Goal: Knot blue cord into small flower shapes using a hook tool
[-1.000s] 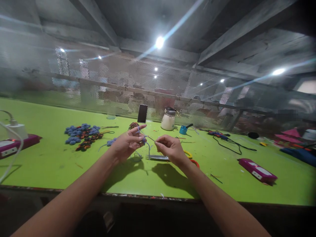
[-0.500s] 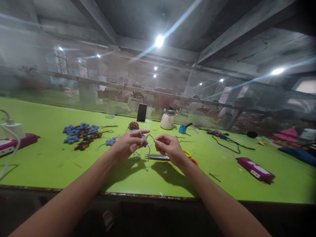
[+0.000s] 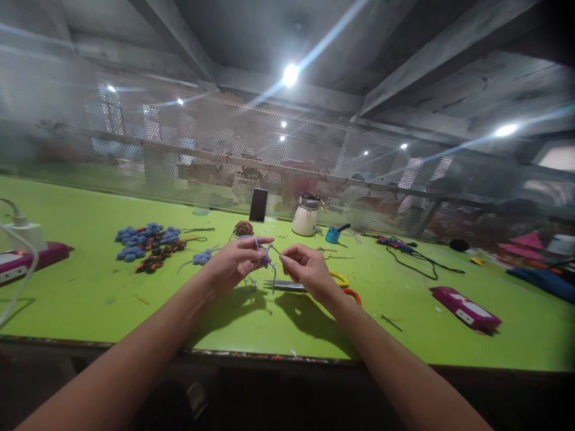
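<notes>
My left hand (image 3: 233,262) pinches a small blue crochet piece (image 3: 266,261), with blue yarn looped over its raised forefinger. A loose yarn tail (image 3: 274,280) hangs below the piece. To the right, my right hand (image 3: 309,269) is closed on a thin crochet hook (image 3: 276,251), whose tip meets the blue yarn at the piece. Under my right hand lie scissors (image 3: 285,286) with yellow and orange handles, partly covered by the hand. Beyond my left wrist rests another blue crocheted flower (image 3: 202,257) with loose tails.
Blue and dark-orange crocheted flowers (image 3: 148,244) are heaped at left. Behind my hands stand a multicoloured yarn ball (image 3: 244,228), a phone (image 3: 258,205), a white jug (image 3: 305,216) and a blue pot (image 3: 332,235). Purple power strips (image 3: 467,308) lie on both sides of the green table (image 3: 135,317).
The hook tip has shifted slightly at the yarn, and the hanging tail has swung a little to the right. Both hands keep nearly the same place and hold.
</notes>
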The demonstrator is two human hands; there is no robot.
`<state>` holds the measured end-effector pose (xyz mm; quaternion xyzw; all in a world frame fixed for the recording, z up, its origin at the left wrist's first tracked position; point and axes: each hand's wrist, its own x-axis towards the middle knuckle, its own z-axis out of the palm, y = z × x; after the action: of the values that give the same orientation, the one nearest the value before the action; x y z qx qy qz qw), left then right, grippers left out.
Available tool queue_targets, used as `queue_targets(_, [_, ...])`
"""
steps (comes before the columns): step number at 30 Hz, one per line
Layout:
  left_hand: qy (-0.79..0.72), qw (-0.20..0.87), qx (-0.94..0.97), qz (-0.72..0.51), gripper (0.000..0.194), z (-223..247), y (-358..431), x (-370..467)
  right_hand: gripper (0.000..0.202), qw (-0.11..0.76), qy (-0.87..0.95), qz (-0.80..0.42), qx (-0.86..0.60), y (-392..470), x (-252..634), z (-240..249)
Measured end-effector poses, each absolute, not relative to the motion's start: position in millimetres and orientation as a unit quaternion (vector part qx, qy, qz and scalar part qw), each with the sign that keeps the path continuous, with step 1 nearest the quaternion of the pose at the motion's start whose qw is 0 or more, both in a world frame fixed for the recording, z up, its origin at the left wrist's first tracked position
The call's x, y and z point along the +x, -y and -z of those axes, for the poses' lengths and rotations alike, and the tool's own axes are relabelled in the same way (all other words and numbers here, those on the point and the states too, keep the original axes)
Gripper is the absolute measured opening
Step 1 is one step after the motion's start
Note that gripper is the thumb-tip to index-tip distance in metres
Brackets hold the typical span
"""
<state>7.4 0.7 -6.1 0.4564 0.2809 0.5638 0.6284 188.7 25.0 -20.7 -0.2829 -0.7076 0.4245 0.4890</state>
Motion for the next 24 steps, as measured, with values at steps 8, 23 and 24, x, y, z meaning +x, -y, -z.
queue_targets(8, [-0.279,0.630,0.459,-0.561,0.035,7,0,7,0.018,0.487,0.737,-0.374,-0.284,-22,187,21])
queue_targets(23, [-0.343,0.349,0.705,-0.513,0.068,12,1,16,0.026,0.444,0.675,-0.503,-0.307,-24,187,21])
queue_targets(24, [-0.355,0.303,0.725,-0.508,0.064,13,2,17,0.027,0.435,0.655,-0.534,-0.309,-25,188,21])
